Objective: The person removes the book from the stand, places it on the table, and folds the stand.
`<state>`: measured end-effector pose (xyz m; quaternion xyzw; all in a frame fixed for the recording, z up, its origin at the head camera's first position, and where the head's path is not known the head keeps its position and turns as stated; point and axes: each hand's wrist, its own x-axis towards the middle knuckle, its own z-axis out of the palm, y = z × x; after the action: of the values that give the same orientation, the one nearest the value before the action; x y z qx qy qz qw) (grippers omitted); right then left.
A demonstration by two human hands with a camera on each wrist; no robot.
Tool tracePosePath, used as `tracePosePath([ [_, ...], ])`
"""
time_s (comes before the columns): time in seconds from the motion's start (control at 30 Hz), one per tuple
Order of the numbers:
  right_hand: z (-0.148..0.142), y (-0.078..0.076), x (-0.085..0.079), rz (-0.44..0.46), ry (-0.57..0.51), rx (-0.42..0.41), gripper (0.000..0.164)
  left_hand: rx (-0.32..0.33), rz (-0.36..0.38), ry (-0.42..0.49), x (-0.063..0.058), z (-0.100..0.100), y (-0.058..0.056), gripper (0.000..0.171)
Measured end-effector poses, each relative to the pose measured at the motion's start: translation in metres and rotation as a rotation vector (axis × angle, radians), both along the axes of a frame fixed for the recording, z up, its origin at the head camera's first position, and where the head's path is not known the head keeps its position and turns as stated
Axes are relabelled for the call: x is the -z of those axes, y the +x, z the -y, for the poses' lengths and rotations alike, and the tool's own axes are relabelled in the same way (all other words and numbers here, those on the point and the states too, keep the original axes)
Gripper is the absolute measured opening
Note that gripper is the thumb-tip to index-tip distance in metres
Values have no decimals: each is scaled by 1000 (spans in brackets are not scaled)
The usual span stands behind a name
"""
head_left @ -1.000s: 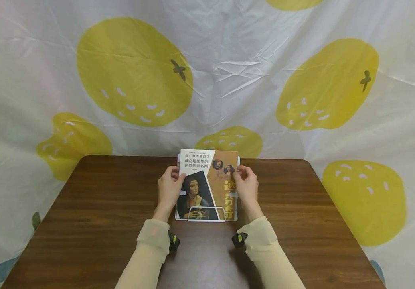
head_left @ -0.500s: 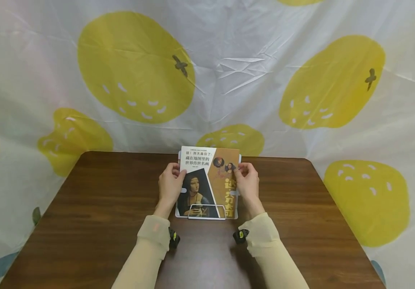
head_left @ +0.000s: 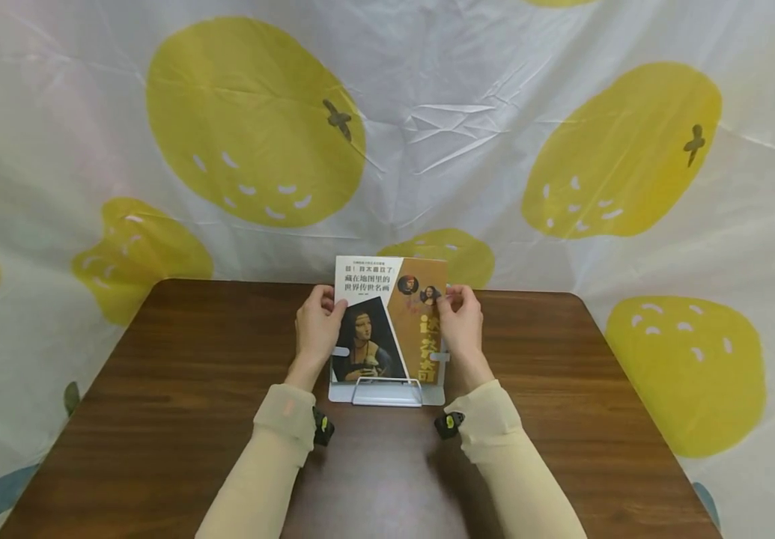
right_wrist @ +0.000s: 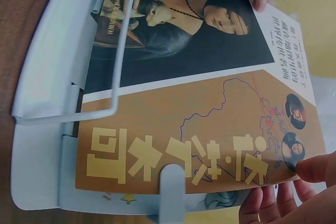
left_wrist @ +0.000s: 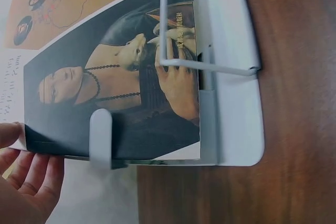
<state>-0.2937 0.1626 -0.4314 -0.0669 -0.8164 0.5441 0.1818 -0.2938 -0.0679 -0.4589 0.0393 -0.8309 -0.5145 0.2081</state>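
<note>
A thin paperback book (head_left: 421,299), its cover showing a painted portrait and orange panel, leans upright on a white book stand (head_left: 340,393). My left hand (head_left: 318,327) pinches its left edge, thumb at the front and fingers behind. At the opposite edge, my right hand (head_left: 461,327) grips it the same way, as the right wrist view shows with the thumb (right_wrist: 315,169) on the cover. The book's lower edge sits above the stand's front ledge, near the top of the wire page holder (head_left: 387,380). White side clips (left_wrist: 101,139) overlap the cover's edges.
The stand rests on a dark brown wooden table (head_left: 212,359). Behind the table hangs a white curtain (head_left: 427,157) with big yellow fruit prints. A printed backplate (right_wrist: 226,199) with a star shows behind the book. Black wrist cameras (head_left: 450,424) sit below both hands.
Both hands have moved up with the book, which has slid upward against the stand. More of the white ledge shows beneath it. The stand has stayed in place.
</note>
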Motion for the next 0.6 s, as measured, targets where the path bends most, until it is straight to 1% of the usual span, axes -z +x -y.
tracePosePath([
  [0.17, -2, 0, -6, 1, -12, -4, 18, 7, -3, -9, -9, 0, -2, 21],
  [0.43, -2, -6, -22, -58, -7, -5, 16, 17, -14, -31, -30, 2, -6, 23],
  [0.5, -2, -7, -26, -72, -13, -7, 15, 20, -26, -40, -36, 3, -7, 23],
  [0.6, -2, -7, -35, -108, -42, -16, 16, 28, -75, -48, -46, 3, -9, 22],
])
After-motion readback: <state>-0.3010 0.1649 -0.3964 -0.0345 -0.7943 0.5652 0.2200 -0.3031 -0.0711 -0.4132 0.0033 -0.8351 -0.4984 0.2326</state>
